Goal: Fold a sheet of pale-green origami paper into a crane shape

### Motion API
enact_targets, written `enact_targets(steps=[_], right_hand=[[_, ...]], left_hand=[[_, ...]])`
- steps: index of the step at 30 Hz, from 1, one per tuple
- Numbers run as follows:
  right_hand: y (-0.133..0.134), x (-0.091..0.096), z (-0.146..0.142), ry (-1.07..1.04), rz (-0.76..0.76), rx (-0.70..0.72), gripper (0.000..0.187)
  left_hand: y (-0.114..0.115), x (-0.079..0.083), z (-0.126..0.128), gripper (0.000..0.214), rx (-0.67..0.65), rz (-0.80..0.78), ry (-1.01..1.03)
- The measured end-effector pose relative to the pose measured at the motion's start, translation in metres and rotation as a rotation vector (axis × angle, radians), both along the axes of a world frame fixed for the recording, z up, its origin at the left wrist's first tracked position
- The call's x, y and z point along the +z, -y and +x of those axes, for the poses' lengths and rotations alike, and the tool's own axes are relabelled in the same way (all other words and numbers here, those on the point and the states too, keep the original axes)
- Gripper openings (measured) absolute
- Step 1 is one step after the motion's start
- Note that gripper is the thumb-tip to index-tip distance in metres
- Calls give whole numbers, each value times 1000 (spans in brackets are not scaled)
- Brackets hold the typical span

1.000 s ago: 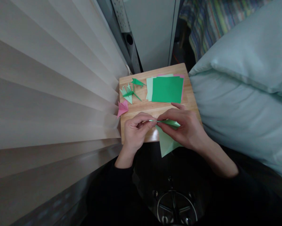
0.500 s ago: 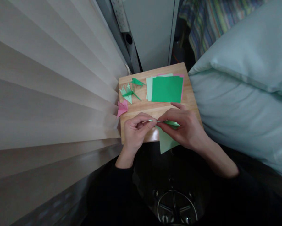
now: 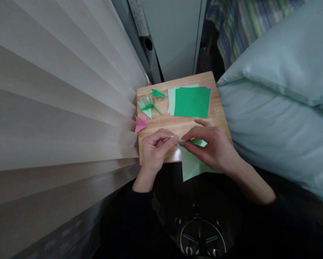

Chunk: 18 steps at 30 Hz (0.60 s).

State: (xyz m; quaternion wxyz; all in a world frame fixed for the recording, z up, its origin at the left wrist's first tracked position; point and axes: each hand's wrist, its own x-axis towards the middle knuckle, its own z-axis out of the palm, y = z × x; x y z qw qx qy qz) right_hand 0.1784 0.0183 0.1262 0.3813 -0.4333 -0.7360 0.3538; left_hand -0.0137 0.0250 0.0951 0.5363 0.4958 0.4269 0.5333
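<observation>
A light green sheet of origami paper (image 3: 191, 164) is held over the near edge of the small wooden table (image 3: 161, 124), its lower part hanging past the edge. My left hand (image 3: 156, 148) pinches one end of it between thumb and forefinger. Close beside, my right hand (image 3: 211, 145) pinches the same paper with thumb and fingers, the little finger lifted away. Part of the sheet is hidden behind the right hand. At the table's left lie folded paper pieces: green ones (image 3: 147, 107), a pale green one (image 3: 147, 113) and a pink one (image 3: 141, 123).
A stack of paper with a dark green sheet (image 3: 192, 102) on top lies at the table's back right. A pale pleated curtain (image 3: 69, 108) borders the left side, light blue bedding (image 3: 272, 118) the right. A grey cabinet (image 3: 173, 39) stands behind.
The light green paper's hanging part has swung slightly down and more of it shows below my right hand. Both hands keep their pinch in nearly the same place.
</observation>
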Motion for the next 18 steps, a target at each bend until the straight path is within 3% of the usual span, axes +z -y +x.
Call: enact_targets(steps=[9,18], right_hand=[[0,-3,2,63,11,2,12],[0,-5,1,109,92,-43,11]], left_hand=[[-4,5,-4,13,45,-34,97],[-4,11,3,18,-86,33,-147]])
